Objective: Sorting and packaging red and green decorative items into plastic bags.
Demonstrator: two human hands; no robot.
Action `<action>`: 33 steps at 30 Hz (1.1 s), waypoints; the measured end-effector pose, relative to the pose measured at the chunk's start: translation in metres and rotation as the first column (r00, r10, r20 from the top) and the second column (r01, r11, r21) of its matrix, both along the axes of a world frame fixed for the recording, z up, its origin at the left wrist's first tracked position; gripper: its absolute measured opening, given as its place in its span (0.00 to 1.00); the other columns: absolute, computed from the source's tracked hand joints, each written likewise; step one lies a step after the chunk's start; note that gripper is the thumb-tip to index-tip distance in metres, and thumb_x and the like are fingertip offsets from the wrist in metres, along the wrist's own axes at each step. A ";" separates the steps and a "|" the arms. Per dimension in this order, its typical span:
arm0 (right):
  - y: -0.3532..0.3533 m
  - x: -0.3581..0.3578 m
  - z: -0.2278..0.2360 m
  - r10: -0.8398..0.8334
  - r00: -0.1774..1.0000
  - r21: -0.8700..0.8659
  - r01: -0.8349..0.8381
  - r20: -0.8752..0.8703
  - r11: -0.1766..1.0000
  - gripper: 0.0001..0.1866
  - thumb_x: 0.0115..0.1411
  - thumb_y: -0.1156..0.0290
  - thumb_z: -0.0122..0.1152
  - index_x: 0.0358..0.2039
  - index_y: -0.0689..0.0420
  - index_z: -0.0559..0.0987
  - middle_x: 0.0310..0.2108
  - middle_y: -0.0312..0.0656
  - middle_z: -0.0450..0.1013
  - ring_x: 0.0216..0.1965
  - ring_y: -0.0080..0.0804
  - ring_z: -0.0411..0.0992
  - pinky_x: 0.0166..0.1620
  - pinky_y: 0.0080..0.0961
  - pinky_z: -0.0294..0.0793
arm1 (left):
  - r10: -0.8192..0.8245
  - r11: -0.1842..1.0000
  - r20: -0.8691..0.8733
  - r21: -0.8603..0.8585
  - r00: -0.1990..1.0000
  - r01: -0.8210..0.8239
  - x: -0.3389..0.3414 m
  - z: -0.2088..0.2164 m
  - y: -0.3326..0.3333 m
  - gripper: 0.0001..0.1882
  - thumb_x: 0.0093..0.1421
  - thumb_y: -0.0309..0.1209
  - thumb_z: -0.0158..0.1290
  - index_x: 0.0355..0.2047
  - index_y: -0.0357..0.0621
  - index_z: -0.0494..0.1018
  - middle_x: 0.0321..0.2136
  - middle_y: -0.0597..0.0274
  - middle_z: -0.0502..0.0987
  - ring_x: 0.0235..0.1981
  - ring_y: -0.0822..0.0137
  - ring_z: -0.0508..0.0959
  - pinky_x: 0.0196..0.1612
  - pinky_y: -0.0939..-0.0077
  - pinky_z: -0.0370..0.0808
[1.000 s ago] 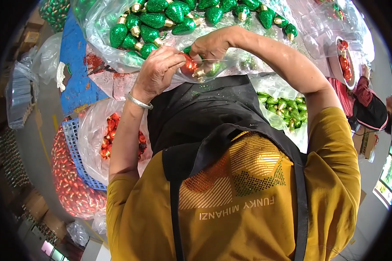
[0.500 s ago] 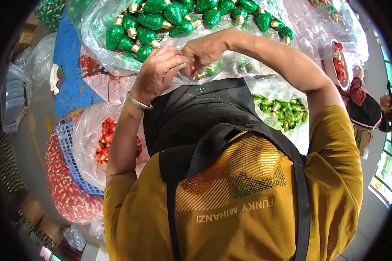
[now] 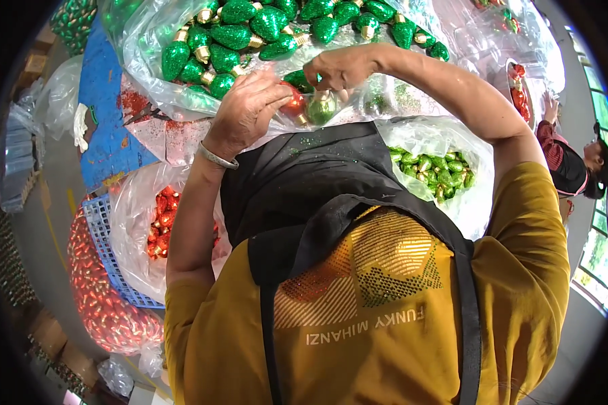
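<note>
The surface, blue toward its left edge, carries a large open clear plastic bag with loose green glitter bulbs heaped toward the far edge. Below the near edge, one clear bag of red pieces stands to the left and another of light green pieces to the right; both remain in place.

The left hand is at the near edge, little changed from half a second ago. Its fingers are close together and curved beside the left side of the red bulb; whether they pinch it cannot be told. The right hand has shifted right, away from the left. Its fingers are bent inward beside a dark green bulb; their grip cannot be determined.

Between the hands, at the near edge, the red bulb and a pale green bulb sit side by side within clear plastic. Largely covered by the right hand half a second earlier, both now show.
</note>
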State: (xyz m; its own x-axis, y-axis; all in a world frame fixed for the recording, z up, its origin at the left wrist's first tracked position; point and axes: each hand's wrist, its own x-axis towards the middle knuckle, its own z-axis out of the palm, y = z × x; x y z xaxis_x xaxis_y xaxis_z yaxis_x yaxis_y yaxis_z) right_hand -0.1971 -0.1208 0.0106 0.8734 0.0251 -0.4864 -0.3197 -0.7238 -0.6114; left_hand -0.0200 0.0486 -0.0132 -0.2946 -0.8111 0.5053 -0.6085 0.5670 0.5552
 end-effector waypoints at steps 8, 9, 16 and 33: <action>0.027 0.016 -0.020 0.190 0.951 -0.344 -0.267 -0.242 0.900 0.07 0.54 0.71 0.53 0.30 0.62 0.75 0.28 0.54 0.75 0.25 0.49 0.73 0.29 0.37 0.71 | -0.005 1.000 0.013 -0.002 1.000 0.005 -0.002 0.001 -0.002 0.05 0.54 0.24 0.54 0.32 0.37 0.75 0.32 0.53 0.76 0.39 0.55 0.76 0.44 0.66 0.70; 0.028 0.018 -0.010 0.172 0.970 -0.339 -0.223 -0.175 0.914 0.07 0.54 0.71 0.53 0.30 0.61 0.75 0.28 0.54 0.75 0.27 0.49 0.74 0.30 0.38 0.72 | -0.005 1.000 0.005 -0.002 1.000 0.005 -0.002 0.001 -0.002 0.05 0.54 0.24 0.54 0.31 0.37 0.75 0.32 0.53 0.76 0.39 0.55 0.76 0.44 0.66 0.70; 0.029 0.037 -0.033 0.165 0.986 -0.492 -0.148 -0.009 0.858 0.08 0.55 0.67 0.54 0.27 0.58 0.77 0.28 0.50 0.76 0.32 0.46 0.76 0.33 0.41 0.75 | -0.069 0.997 0.018 0.035 0.997 0.068 -0.005 0.003 -0.009 0.04 0.54 0.24 0.55 0.31 0.38 0.75 0.30 0.56 0.76 0.40 0.55 0.76 0.45 0.65 0.69; 0.039 0.036 -0.035 0.253 0.967 -0.705 -0.202 -0.033 0.680 0.11 0.48 0.62 0.64 0.31 0.52 0.81 0.31 0.39 0.79 0.34 0.38 0.78 0.37 0.34 0.76 | -0.018 1.000 0.039 0.025 0.999 0.017 -0.005 0.002 -0.022 0.04 0.55 0.26 0.54 0.30 0.40 0.73 0.25 0.57 0.73 0.32 0.56 0.72 0.38 0.67 0.67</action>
